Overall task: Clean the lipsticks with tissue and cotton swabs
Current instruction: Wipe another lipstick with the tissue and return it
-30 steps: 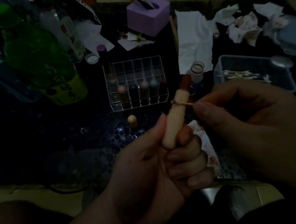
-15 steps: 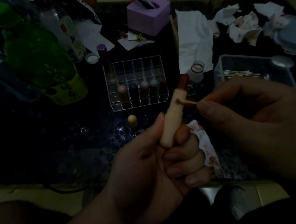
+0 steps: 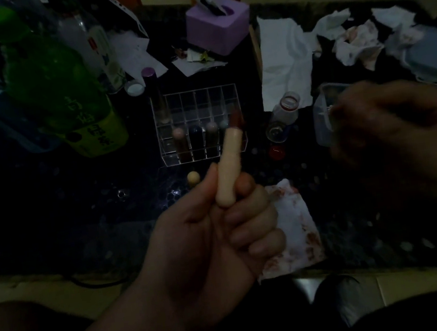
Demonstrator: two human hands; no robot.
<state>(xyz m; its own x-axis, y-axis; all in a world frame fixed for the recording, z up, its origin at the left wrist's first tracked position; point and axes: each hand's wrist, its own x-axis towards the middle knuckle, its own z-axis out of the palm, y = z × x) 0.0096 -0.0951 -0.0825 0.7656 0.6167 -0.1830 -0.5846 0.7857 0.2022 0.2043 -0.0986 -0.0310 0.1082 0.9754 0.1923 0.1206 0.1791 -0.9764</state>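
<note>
The lipstick (image 3: 227, 164) stands nearly upright at centre, above the near counter (image 3: 79, 211), its dark red tip bared. The left hand (image 3: 215, 238) has its fingers (image 3: 248, 214) curled round the lower barrel only. The right hand (image 3: 390, 126) (blurred, at the right over the swab box (image 3: 321, 124)) may be holding something; I cannot tell. Likely risks: a hard or badly aimed dab in this dim light could gouge or snap the tip, the low grip could drop it onto the stained tissue (image 3: 295, 227), and the right hand could knock the little bottle (image 3: 285, 112).

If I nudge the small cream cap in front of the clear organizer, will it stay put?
Probably not: the cream cap looks small and rounded, so it may roll on the glossy tabletop. Likely light; a pinch should lift it.
</note>
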